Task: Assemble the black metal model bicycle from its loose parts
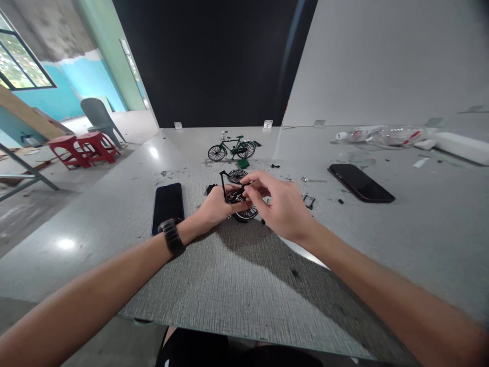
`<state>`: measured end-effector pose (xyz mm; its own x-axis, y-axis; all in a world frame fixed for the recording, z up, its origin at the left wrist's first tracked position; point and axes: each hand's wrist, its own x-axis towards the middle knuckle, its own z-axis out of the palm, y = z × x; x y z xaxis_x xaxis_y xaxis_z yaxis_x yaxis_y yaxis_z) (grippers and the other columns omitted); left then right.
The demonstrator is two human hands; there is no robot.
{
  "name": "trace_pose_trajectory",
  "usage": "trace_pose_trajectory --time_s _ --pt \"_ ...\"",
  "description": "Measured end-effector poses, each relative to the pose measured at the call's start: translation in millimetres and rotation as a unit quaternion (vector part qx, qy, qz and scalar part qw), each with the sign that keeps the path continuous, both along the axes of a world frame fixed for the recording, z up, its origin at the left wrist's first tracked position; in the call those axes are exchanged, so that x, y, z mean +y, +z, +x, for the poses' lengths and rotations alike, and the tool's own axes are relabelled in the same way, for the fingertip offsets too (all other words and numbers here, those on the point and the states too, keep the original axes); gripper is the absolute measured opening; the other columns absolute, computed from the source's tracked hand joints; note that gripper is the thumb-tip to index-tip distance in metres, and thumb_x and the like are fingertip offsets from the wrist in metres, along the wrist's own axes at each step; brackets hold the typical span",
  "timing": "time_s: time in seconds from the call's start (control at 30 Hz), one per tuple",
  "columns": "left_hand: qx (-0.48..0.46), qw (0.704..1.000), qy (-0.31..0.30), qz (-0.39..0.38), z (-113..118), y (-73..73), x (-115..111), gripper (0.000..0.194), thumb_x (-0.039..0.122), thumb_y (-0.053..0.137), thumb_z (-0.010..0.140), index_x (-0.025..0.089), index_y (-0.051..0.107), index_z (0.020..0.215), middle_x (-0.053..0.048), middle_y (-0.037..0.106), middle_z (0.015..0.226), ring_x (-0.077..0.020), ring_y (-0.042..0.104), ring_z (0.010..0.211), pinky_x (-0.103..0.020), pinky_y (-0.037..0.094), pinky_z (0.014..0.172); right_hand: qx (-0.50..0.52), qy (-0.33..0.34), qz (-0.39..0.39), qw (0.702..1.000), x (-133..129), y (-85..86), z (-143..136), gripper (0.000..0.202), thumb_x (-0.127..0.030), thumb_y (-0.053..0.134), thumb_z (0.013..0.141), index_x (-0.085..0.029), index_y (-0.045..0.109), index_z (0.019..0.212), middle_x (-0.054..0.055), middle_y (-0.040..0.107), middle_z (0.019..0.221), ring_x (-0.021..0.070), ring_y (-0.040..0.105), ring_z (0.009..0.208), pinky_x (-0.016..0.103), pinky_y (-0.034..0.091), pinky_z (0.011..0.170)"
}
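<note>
My left hand is closed around a black toy bicycle, partly assembled, low over the table. One spoked wheel shows below its fingers; a thin black bar rises beside them. A second spoked wheel shows just beyond the hands; I cannot tell whether it is joined on. My right hand pinches thumb and forefinger together at the bicycle's upper side, and its fingers hide what is between them. Behind both hands stands a finished green toy bicycle, with a small green block in front of it.
A phone lies left of my hands, another phone to the right. Small black parts are scattered right of my right hand. Clear plastic packaging lies at the back right. A black panel stands along the back edge.
</note>
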<state>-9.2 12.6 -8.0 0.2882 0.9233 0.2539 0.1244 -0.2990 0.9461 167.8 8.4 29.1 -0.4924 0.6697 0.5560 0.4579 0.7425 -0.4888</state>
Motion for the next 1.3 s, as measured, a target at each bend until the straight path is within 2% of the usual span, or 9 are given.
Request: trace_pose_trajectory --time_s 0.2,0.33,0.43,0.73,0.97,1.17,1.3 --pt "-0.115 0.988 0.061 -0.085 0 -3.5 2 0.036 0.025 0.083 0.071 0.013 0.069 0.101 -0.009 0.069 0.102 -0.0213 0.062 0.093 -0.037 0.046 0.086 0.005 -0.038 0.009 0.999 6 -4.2 2 0.013 -0.025 0.049 0.099 -0.019 0.059 0.106 0.002 0.070 0.081 0.0154 0.063 0.069 0.030 0.046 0.066" --pt "-0.197 0.970 0.038 -0.140 -1 -4.4 2 0.037 0.022 0.083 0.072 0.013 0.067 0.103 -0.008 0.067 0.099 -0.0191 0.063 0.090 -0.035 0.046 0.084 -0.001 -0.049 -0.034 0.998 12 -8.8 4 0.014 -0.028 0.052 0.097 -0.019 0.059 0.105 0.003 0.068 0.083 0.0158 0.061 0.069 0.030 0.045 0.062" --pt "-0.227 0.961 0.032 -0.155 -1 -4.1 2 0.036 0.020 0.083 0.071 0.012 0.066 0.103 -0.007 0.067 0.099 -0.0165 0.063 0.087 -0.033 0.047 0.082 -0.001 -0.033 -0.068 0.997 15 -11.7 4 0.015 -0.029 0.054 0.096 -0.020 0.060 0.106 0.004 0.069 0.089 0.0171 0.063 0.076 0.031 0.047 0.065" --pt "-0.232 0.959 0.046 -0.154 -1 -4.9 2 0.034 0.017 0.083 0.071 0.013 0.066 0.101 -0.005 0.065 0.097 -0.0155 0.061 0.087 -0.033 0.045 0.082 0.029 -0.025 -0.114 0.993 14 -11.9 4 0.019 -0.032 0.060 0.091 -0.020 0.062 0.106 0.005 0.070 0.094 0.0182 0.063 0.081 0.032 0.047 0.065" --pt "-0.200 0.972 0.046 -0.117 -3 -11.9 3 0.041 0.028 0.084 0.072 0.016 0.065 0.107 -0.007 0.066 0.102 -0.0194 0.061 0.094 -0.036 0.044 0.085 0.044 -0.027 -0.154 0.987 14 -9.6 3 0.015 -0.029 0.063 0.087 -0.020 0.064 0.098 0.004 0.070 0.087 0.0183 0.064 0.078 0.033 0.048 0.066" --pt "-0.199 0.969 0.075 -0.123 -2 -10.1 3 0.040 0.029 0.083 0.072 0.016 0.064 0.105 -0.005 0.064 0.097 -0.0191 0.061 0.095 -0.034 0.044 0.085 0.039 -0.027 -0.136 0.990 10 -6.4 0 0.010 -0.023 0.062 0.085 -0.020 0.065 0.094 0.003 0.070 0.083 0.0171 0.064 0.075 0.033 0.049 0.068" --pt "-0.220 0.962 0.069 -0.143 -1 -7.7 2 0.036 0.025 0.083 0.073 0.016 0.064 0.102 -0.004 0.064 0.098 -0.0171 0.061 0.093 -0.033 0.045 0.085 0.048 -0.023 -0.111 0.992 9 -7.2 1 0.012 -0.024 0.062 0.085 -0.021 0.065 0.097 0.003 0.071 0.087 0.0170 0.064 0.075 0.033 0.050 0.068"
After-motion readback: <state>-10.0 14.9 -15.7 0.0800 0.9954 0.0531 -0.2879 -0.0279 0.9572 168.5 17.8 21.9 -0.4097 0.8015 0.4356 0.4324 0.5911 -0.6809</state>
